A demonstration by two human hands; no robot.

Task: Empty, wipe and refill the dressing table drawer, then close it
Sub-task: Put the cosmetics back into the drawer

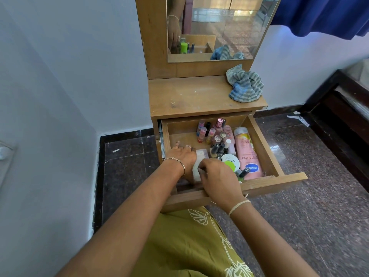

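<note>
Judging from the cosmetics sitting in the open drawer (275, 183) and the striped cloth (245, 84) crumpled on the tabletop (191, 94), either emptying has barely begun or refilling is nearly done, and I cannot tell which; closing certainly remains. Nail polish bottles (211, 134), a green-labelled tub (230, 161) and a pink Vaseline lotion bottle (247, 154) crowd the drawer's right side; both hands meet at a white box (199, 156) near its front left. The right hand (217, 176) curls its fingers onto the box; the left hand (183, 156) lies against it, fingers stretched forward, thumb hidden, so its grip is unclear.
</note>
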